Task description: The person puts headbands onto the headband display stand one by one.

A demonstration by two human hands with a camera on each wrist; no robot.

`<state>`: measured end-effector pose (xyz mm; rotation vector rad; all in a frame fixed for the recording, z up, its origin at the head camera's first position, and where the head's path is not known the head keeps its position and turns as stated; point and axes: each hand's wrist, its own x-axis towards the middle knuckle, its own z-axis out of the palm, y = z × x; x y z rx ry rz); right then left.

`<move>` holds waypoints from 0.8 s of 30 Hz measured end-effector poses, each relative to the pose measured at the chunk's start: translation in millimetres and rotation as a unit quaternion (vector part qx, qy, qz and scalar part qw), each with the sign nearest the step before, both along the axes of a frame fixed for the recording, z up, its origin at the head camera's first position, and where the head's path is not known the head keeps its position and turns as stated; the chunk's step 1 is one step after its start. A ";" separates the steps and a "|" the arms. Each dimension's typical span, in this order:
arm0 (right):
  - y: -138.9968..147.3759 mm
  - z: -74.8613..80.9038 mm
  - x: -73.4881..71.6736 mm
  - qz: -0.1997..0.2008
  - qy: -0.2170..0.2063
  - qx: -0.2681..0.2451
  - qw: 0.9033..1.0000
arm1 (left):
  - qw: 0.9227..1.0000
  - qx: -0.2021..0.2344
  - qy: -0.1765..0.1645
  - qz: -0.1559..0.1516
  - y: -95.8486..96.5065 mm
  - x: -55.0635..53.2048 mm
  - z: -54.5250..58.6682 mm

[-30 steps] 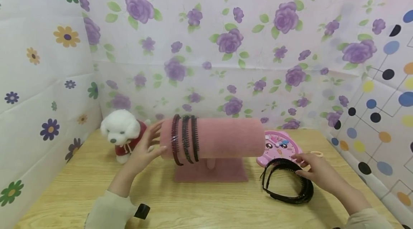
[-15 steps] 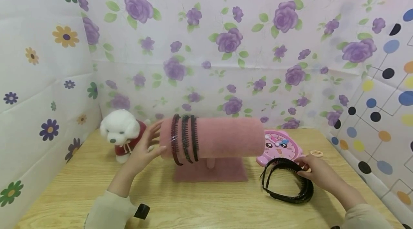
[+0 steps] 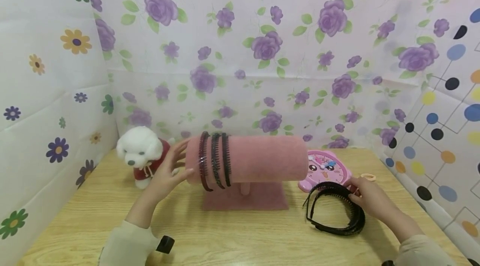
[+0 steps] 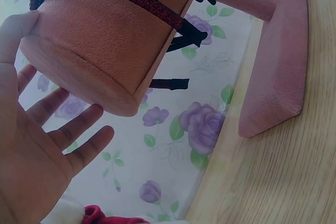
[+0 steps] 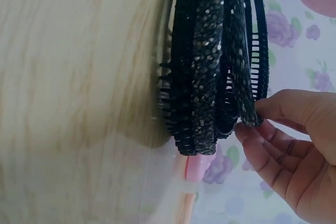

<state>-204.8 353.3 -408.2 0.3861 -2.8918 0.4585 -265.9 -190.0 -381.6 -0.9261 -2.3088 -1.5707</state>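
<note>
A pink velvet headband display roll [image 3: 268,157] on a stand [image 3: 264,199] carries three headbands near its left end: dark red glittery [image 3: 203,162], dark glittery [image 3: 215,162] and black toothed [image 3: 226,160]. My left hand [image 3: 166,176] touches the roll's left end, thumb in front; in the left wrist view its fingers are spread, nearly straight, along the rim. To the right, several black headbands [image 3: 356,222] lie nested together on the table. My right hand [image 3: 371,197] pinches the outer curve of a dark glittery headband [image 5: 239,61] in that stack between thumb and fingers.
A white plush dog [image 3: 136,145] in a red top sits behind my left hand. The pink cartoon clock [image 3: 324,170] lies behind the black headbands, with pale hair ties [image 3: 368,177] to its right. Patterned cloth walls [image 3: 240,49] border the wooden table [image 3: 225,241].
My right hand's fingers have closed in on the stack's edge and now pinch a headband there. My left hand stays at the roll's end.
</note>
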 end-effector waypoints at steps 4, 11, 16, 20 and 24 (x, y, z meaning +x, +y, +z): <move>0.1 3.8 -0.3 -0.006 -0.002 -0.002 1.000 | 1.000 -0.001 0.004 0.002 -0.1 0.6 1.3; 1.5 9.3 -0.2 0.004 0.006 0.011 1.000 | 1.000 0.003 0.001 0.000 -0.5 0.0 1.2; 2.1 13.2 3.3 -0.002 0.009 0.000 1.000 | 1.000 0.004 0.000 -0.001 -0.7 -0.8 -0.5; 2.1 18.7 8.0 -0.010 -0.012 -0.024 1.000 | 1.000 0.003 -0.005 -0.001 -0.3 -0.2 -0.4; 2.0 26.7 11.7 -0.007 -0.036 -0.045 0.998 | 1.000 0.002 -0.009 0.001 0.3 -0.2 0.3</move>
